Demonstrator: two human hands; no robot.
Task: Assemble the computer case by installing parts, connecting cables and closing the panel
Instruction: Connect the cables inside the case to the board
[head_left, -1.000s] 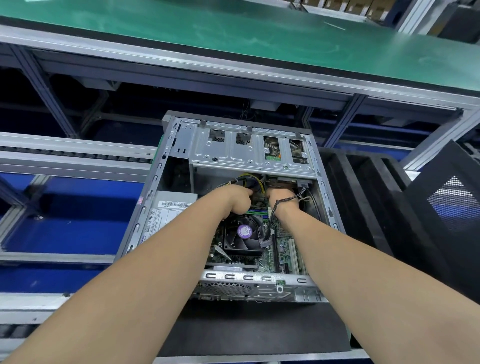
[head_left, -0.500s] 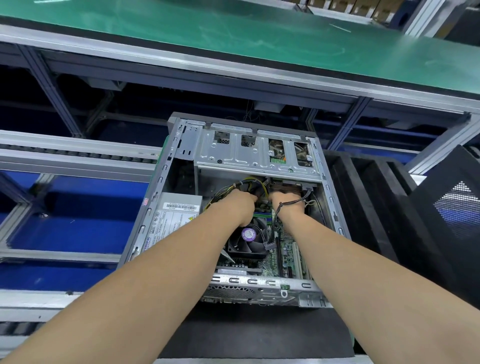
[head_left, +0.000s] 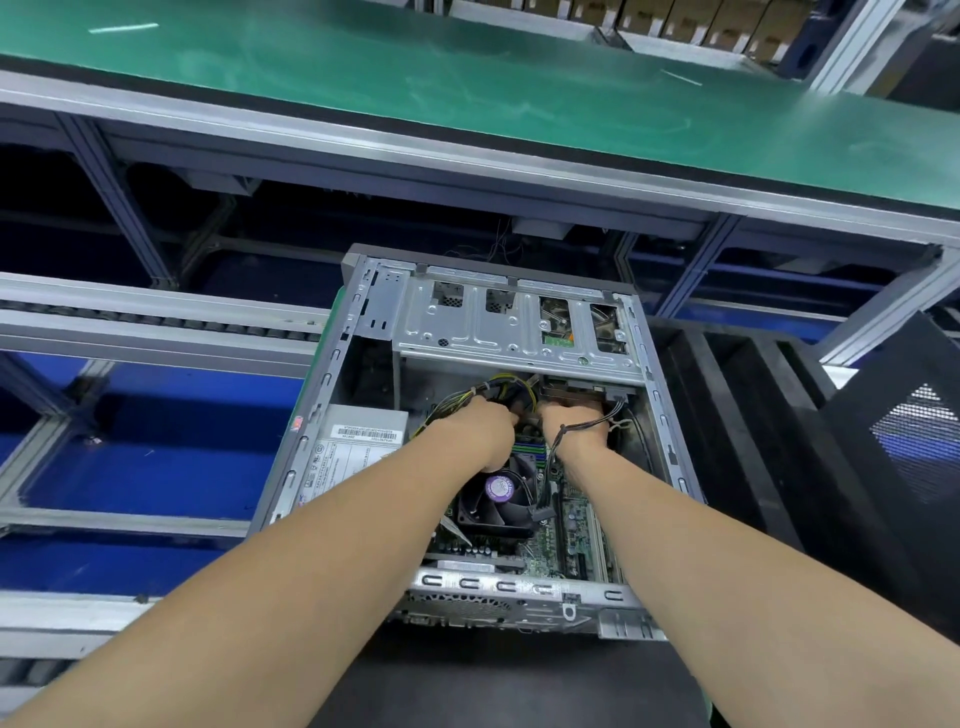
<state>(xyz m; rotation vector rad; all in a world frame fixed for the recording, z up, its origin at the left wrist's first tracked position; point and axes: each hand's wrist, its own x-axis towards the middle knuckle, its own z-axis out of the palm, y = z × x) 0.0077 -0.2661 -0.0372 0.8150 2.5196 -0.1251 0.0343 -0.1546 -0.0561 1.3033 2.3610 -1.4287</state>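
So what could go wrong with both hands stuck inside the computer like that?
A thin black cable lies across the wrist of the right hand; pulling back could snag it. The left hand and the right work just under the drive cage, whose metal edge might scrape knuckles. The yellow and black wires sit near the fan and could foul its blades if left loose.

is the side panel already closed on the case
No, the computer case lies open, with its fan and motherboard in plain view and the left hand and right hand reaching inside.
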